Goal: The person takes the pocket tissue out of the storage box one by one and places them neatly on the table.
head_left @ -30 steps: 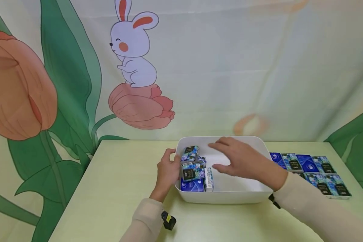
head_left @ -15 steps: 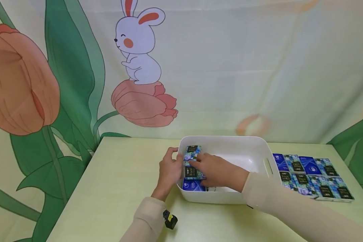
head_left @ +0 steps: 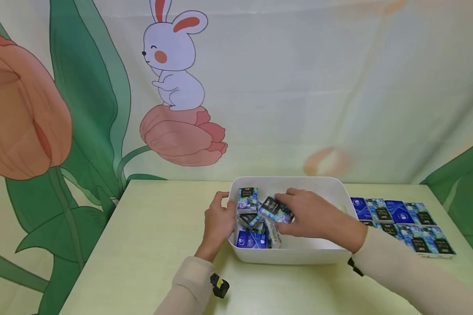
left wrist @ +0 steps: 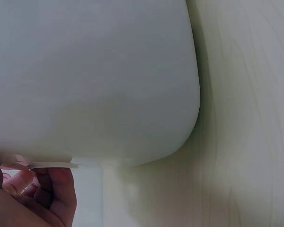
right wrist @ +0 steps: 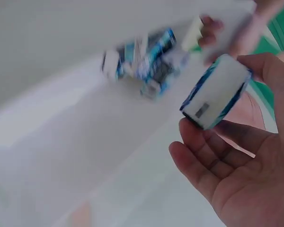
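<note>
A white plastic bin (head_left: 295, 257) stands on the table. My left hand (head_left: 219, 221) grips its left end; in the left wrist view, fingers (left wrist: 61, 189) curl around the edge of the bin wall (left wrist: 94, 85). Over the bin, my right hand (head_left: 313, 214) pinches a small blue-patterned tissue pack (head_left: 275, 209) between thumb and fingers. The right wrist view shows the pale side of that pack (right wrist: 220, 90). Several more packs lie jumbled at the bin's left end, among them a patterned one (head_left: 247, 199) and a plain blue one (head_left: 251, 239).
Right of the bin, several tissue packs (head_left: 411, 234) lie in two rows on the pale table (head_left: 153, 245), partly hidden by my right forearm. A curtain (head_left: 276, 96) printed with a rabbit and tulips hangs behind the table.
My right hand reached into the packs at the bin's left end, took hold of one tissue pack and drew back right with it. The remaining packs shifted. My left hand stays on the bin.
</note>
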Demonstrator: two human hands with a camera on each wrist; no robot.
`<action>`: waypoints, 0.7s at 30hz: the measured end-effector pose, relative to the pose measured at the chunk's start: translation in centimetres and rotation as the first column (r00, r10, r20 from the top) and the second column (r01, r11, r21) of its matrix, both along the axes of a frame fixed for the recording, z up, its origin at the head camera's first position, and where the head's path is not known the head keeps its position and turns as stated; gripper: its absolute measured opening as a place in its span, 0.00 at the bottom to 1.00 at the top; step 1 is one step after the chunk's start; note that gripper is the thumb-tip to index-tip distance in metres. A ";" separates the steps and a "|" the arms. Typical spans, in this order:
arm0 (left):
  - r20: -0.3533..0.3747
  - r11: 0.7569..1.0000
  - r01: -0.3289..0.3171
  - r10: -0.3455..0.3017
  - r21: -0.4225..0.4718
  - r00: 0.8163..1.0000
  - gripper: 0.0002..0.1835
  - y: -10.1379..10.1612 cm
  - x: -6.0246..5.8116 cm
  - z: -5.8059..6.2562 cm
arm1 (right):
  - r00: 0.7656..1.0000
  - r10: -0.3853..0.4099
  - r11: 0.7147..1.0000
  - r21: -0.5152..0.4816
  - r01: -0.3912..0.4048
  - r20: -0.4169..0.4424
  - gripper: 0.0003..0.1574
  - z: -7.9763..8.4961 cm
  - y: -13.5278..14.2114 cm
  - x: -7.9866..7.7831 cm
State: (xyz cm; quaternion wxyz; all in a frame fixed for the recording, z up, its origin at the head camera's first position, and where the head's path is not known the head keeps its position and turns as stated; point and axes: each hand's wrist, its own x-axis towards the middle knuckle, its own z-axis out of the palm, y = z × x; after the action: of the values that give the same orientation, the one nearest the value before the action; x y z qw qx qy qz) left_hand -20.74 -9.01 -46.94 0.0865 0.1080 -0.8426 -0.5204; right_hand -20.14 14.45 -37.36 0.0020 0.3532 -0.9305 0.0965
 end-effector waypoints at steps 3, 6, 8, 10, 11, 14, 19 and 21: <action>-0.001 1.000 0.002 -0.002 -0.004 1.000 0.17 0.1 0.0 0.0 | 0.996 -0.085 0.993 -0.079 0.084 -0.012 0.42 1.3 3.2 1.1; 0.008 1.000 0.006 -0.006 0.001 1.000 0.18 0.2 0.0 0.1 | 0.984 -0.176 0.973 -0.156 0.172 -0.015 0.44 2.0 6.6 2.3; 0.018 1.000 0.008 -0.008 0.002 1.000 0.18 0.1 0.0 0.1 | 0.973 -0.225 0.955 -0.208 0.212 -0.045 0.42 2.0 9.0 3.1; 0.021 1.000 0.012 -0.012 -0.001 1.000 0.18 0.0 -0.1 0.1 | 0.957 -0.280 0.931 -0.262 0.253 -0.072 0.40 1.7 11.4 3.9; 0.021 1.000 0.016 -0.016 -0.003 1.000 0.18 0.0 -0.1 0.1 | 0.946 -0.317 0.915 -0.285 0.285 -0.069 0.40 1.5 12.7 4.2; 0.011 1.000 0.021 -0.021 -0.007 1.000 0.19 -0.1 -0.2 0.0 | 0.899 -0.436 0.863 -0.296 0.410 -0.026 0.41 0.0 16.0 5.1; 0.005 0.999 0.027 -0.027 -0.030 1.000 0.19 -0.1 -0.2 0.0 | 0.815 -0.577 0.795 -0.189 0.577 0.063 0.50 -4.8 19.8 6.6; 0.005 0.998 0.029 -0.029 -0.048 1.000 0.19 0.1 -0.2 0.1 | 0.788 -0.605 0.777 -0.133 0.615 0.111 0.52 -7.0 20.5 7.3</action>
State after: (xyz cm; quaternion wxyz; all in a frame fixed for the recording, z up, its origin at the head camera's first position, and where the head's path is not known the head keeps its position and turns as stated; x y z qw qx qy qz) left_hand -20.89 -8.93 -46.89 0.0797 0.0948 -0.8566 -0.5009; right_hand -12.83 34.93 -44.31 0.0333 0.0284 -0.9833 0.1769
